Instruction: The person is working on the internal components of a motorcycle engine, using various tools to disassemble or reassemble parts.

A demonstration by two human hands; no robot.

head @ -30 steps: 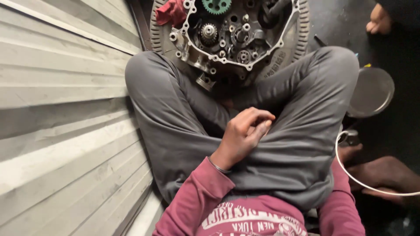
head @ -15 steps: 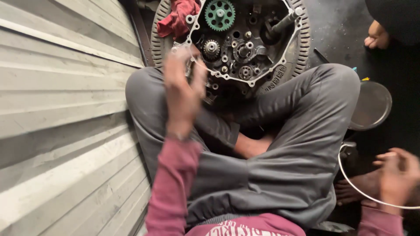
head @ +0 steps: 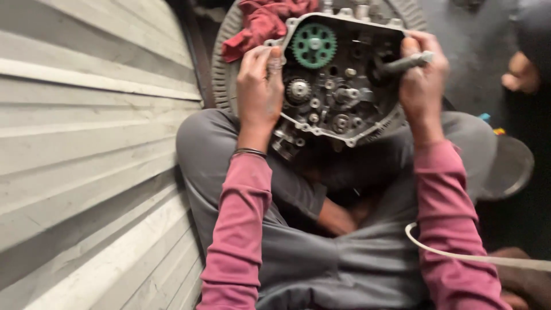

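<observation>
The engine casing (head: 338, 80), at upper centre of the frame, is now gripped on both sides: left hand (head: 259, 86) fingers curled on its edge, right hand (head: 423, 74) fingers closed around a metal shaft (head: 404, 63), both raised from the lap since a second ago.

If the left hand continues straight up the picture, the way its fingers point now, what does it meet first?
Most likely the red rag. The left hand grips the left edge of the engine case, and the rag lies just beyond the fingers. Depth is unclear, so it may pass over it.
</observation>
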